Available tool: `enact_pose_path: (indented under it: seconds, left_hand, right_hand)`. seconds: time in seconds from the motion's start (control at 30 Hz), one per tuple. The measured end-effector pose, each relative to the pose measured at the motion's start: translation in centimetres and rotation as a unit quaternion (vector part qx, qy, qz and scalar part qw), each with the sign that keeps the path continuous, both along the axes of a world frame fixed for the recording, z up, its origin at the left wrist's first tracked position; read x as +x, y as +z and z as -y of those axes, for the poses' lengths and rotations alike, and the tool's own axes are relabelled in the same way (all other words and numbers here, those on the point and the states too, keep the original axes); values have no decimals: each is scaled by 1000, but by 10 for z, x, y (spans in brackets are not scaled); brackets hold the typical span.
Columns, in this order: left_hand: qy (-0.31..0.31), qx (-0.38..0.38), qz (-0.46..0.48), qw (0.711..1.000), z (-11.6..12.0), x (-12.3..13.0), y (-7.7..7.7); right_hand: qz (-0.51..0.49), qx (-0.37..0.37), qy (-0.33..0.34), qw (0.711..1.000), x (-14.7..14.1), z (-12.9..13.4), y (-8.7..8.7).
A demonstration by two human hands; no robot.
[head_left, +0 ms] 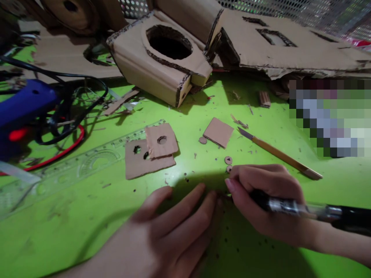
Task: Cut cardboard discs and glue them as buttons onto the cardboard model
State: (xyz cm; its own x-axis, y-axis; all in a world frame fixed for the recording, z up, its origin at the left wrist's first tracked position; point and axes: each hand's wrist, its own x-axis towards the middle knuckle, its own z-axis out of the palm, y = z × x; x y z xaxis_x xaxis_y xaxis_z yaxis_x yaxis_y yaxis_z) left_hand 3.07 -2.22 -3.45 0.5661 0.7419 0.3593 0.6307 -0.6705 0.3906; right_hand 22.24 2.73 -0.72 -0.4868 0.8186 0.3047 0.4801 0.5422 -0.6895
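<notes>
My right hand (266, 197) is closed round a black and clear pen (307, 210), its tip hidden by the fingers. My left hand (179, 224) lies on the green table with its fingers spread, their tips close to my right hand. Just above my right fingers are two small cardboard discs, one (228, 160) marked with a dark triangle. A cardboard square (218, 132) lies further back, with another small disc (202, 140) at its left corner. Two cardboard pieces with cut holes (150, 164) overlap at the left, partly over a clear ruler (98, 158).
A craft knife (278, 156) with a yellowish handle lies at the right. Large cardboard constructions (150, 73) stand at the back. A blue tool (26, 102) and tangled black and red cables (78, 135) are at the left. Scraps dot the green table (87, 239).
</notes>
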Motion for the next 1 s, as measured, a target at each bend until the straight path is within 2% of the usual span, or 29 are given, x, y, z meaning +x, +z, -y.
enact_pose_path:
  seconds: [0.43,0.57,0.7,1.0]
  left_hand:
    - [-25,15,-31,999,-2,-1,2]
    - [-12,17,-25,999,-3,-2,1]
    - [-33,13,-33,999,-4,-3,3]
    - [-23,12,-28,999,-4,-4,4]
  right_hand:
    - [-16,-15,3,1000,-1,0,0]
    - [-15,-16,3,1000,-2,0,0]
    - [-18,-18,6,1000,-1,-1,-1]
    - [-16,-18,1,1000,-1,0,0]
